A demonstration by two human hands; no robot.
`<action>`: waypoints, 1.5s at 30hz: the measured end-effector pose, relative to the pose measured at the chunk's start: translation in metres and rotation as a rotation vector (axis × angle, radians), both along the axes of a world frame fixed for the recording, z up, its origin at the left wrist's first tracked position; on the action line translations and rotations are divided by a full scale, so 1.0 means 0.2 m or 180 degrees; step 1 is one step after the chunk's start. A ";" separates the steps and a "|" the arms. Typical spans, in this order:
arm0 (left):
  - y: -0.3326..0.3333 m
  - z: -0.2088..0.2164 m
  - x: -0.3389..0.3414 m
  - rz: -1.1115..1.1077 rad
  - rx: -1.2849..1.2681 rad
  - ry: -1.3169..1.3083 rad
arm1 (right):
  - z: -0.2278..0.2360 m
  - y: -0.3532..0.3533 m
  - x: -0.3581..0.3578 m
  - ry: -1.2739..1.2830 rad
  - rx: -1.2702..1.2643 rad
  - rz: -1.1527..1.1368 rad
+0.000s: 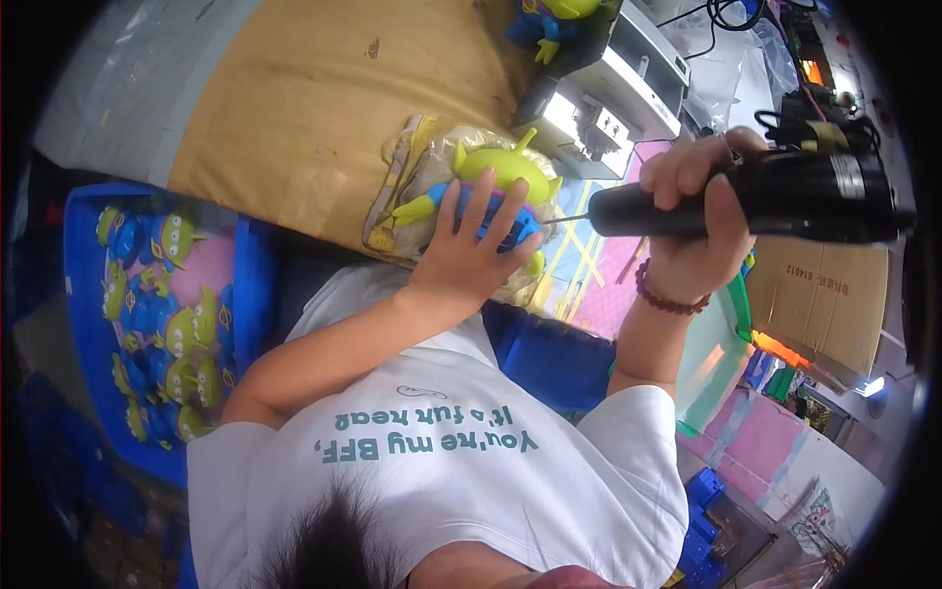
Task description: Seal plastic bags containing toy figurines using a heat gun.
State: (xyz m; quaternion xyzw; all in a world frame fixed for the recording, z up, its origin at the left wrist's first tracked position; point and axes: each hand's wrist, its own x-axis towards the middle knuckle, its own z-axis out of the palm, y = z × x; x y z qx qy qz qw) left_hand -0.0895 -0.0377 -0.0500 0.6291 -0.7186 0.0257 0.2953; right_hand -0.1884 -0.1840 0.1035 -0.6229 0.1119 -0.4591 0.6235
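Note:
A green and blue three-eyed alien toy figure [501, 165] lies on its front or side over a crumpled clear plastic bag [417, 177] at the table's edge. Spread across the figure's blue body, my left hand [463, 247] holds it down, fingers apart. My right hand [699, 211] is wrapped round a black electric screwdriver [800, 196] held level. Its thin bit points left and reaches the toy's blue lower body; whether the tip sits in a screw hole is too small to tell.
At left stands a blue crate [83, 294] with several like toys [177, 334]. Beyond my hands are a white-and-grey device [613, 98] and another toy [549, 25]. A cardboard box [819, 294] and a green-rimmed bin [721, 344] stand at right. Brown covering [285, 118] lies over the table.

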 end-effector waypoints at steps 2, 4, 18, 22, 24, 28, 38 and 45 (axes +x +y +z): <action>-0.01 -0.02 0.00 -0.0014 -0.0067 0.0064 | -0.01 0.06 0.01 -0.0056 0.0083 -0.0006; -0.01 -0.02 0.00 -0.0013 -0.0093 0.0084 | -0.03 0.07 0.01 0.0020 -0.0048 -0.0058; 0.05 -0.02 0.01 0.0056 -0.0102 0.0137 | -0.37 0.14 -0.05 -0.0120 -0.0462 0.0267; 0.04 -0.02 0.01 0.0074 -0.0139 0.0159 | -0.34 0.12 0.00 -0.0117 -0.0728 0.0666; 0.05 -0.02 0.02 0.0076 -0.0093 0.0174 | -0.34 0.11 0.00 -0.0045 -0.0850 0.0806; 0.03 -0.02 0.01 0.0147 -0.0208 0.0141 | -0.34 0.11 -0.02 -0.0103 -0.0732 0.0757; 0.02 0.03 0.04 -0.0198 -0.0034 0.0079 | -0.33 0.18 0.02 -0.0161 -0.0426 0.0285; 0.08 0.05 0.06 -0.0371 -0.0083 0.0182 | -0.08 0.05 -0.06 -0.0035 -0.0250 0.0156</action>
